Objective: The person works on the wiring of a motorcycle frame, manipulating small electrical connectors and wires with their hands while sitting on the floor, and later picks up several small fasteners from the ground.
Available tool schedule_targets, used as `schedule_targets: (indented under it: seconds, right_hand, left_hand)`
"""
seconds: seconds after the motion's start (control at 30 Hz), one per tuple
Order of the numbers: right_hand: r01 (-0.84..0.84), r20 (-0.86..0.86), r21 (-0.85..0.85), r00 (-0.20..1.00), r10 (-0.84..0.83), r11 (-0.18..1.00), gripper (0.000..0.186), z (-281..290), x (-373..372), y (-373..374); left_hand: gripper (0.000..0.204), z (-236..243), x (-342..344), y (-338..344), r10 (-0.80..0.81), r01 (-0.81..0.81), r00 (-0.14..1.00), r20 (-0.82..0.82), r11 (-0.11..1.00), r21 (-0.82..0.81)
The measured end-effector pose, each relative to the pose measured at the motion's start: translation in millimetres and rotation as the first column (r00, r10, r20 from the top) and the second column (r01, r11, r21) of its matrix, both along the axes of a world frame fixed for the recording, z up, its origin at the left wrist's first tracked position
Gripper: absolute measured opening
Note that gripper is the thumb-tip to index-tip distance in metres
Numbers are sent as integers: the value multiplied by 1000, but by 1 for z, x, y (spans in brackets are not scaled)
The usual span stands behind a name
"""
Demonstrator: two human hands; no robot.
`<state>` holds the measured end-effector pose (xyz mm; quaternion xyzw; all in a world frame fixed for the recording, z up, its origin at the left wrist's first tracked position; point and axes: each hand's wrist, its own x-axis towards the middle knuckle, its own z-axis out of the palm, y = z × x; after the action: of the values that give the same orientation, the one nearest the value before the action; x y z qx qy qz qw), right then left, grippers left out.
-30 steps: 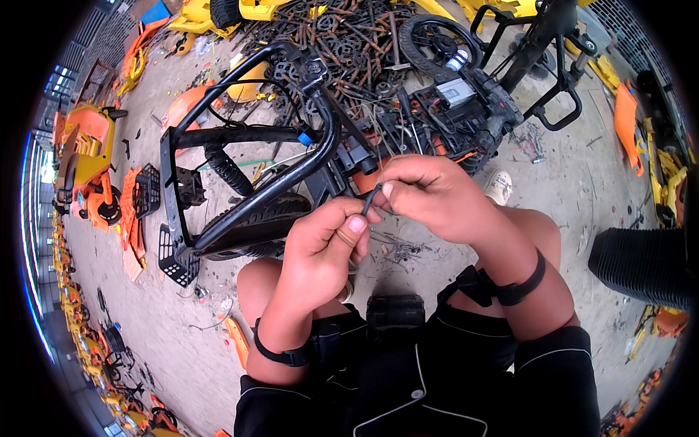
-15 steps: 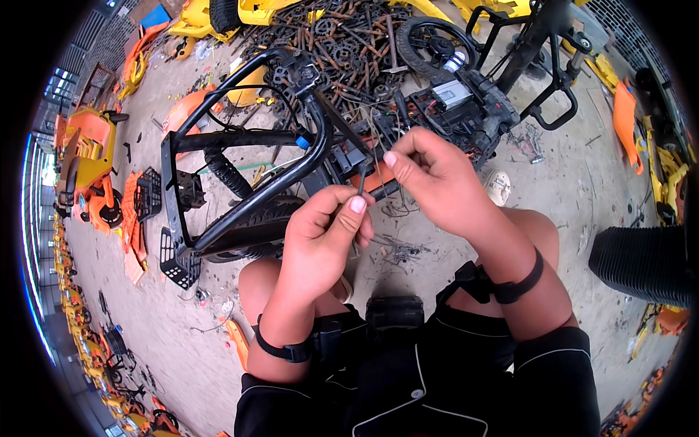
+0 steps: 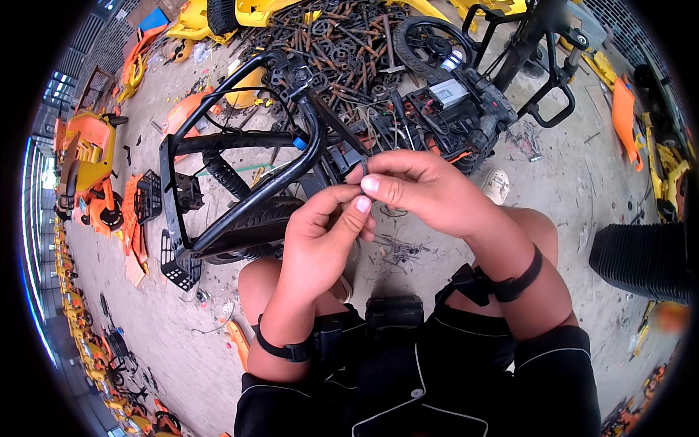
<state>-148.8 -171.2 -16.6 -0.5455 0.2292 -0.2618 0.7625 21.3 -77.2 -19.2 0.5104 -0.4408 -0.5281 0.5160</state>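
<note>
My left hand [image 3: 320,233] and my right hand [image 3: 422,191] meet at the fingertips in the middle of the view, above my knees. Both pinch the end of a thin black cable [image 3: 336,124]. The cable runs up and to the left toward the head of a black bicycle frame [image 3: 247,138] lying on the ground in front of me. My fingers hide what sits at the very end of the cable. A black tyre [image 3: 251,226] lies just under my left hand. Both wrists wear black straps.
A heap of rusty metal parts [image 3: 342,36] lies at the back, with a black electric unit [image 3: 459,102] and black handlebar frame [image 3: 539,58] beside it. Orange and yellow plastic shells [image 3: 87,167] lie at left. A black ribbed cylinder [image 3: 641,255] stands at right on the concrete floor.
My hands rose slightly toward the frame and my right fingers, spread half a second ago, have closed down on the cable end. The frame has not moved.
</note>
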Motion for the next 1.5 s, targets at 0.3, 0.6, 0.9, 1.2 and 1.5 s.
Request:
schedule_targets:
  seconds: [0.3, 0.6, 0.9, 1.2, 1.5]
  right_hand:
    - [185, 96, 170, 974, -203, 968, 28, -9, 2, -12]
    - [392, 179, 261, 878, -443, 882, 32, -4, -13, -34]
    - [349, 187, 223, 901, -391, 910, 33, -4, -10, -34]
    - [310, 126, 184, 934, -335, 933, 29, -5, 1, -25]
    - [279, 149, 220, 937, -315, 935, 32, -6, 0, -24]
  left_hand:
    - [22, 2, 0, 0, -82, 80, 996, 47, 996, 37]
    - [24, 0, 1, 1, -179, 174, 977, 112, 983, 51]
    - [24, 1, 0, 5, -193, 189, 980, 52, 979, 69]
    - [20, 2, 2, 5, -216, 211, 976, 22, 968, 133]
    - [17, 3, 4, 5, -159, 159, 987, -15, 969, 190]
